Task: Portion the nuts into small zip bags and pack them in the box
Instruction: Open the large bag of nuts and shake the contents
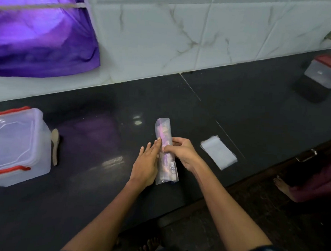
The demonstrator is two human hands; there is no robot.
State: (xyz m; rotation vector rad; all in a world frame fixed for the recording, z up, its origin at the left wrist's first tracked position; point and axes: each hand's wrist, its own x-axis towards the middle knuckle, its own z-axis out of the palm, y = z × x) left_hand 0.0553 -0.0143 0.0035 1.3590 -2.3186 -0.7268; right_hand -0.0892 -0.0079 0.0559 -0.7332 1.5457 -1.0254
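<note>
So the rolled packet (166,150) was lying on the dark counter (229,110), pretty much dead centre, long axis pointing away from the person. Clear thin plastic w/ something purple-ish and a printed label inside, couldn't tell if that was the nuts or just more bags tbh. Left hand (146,163) was flat against its left side, fingers straight, just steadying it. Right hand (180,150) was pinching the film about mid-length, thumb and fingertips curled onto it.

Handling guess: super light, floppy, slick film on a glossy top, so it'd skate around if you poke it one-handed. Best bet imo was pinning one side w/ a flat palm and grabbing the loose edge of the wrap, not the ends, those looked open and stuff could slide out.

Stack of small zip bags (218,152) sat just to the right, untouched. Clear box (14,145) w/ red clips was well off to the left, lid on, pale spoon (55,145) right beside it. 2nd red-lidded tub (327,72) far back right. Nothing portioned yet afaict
</note>
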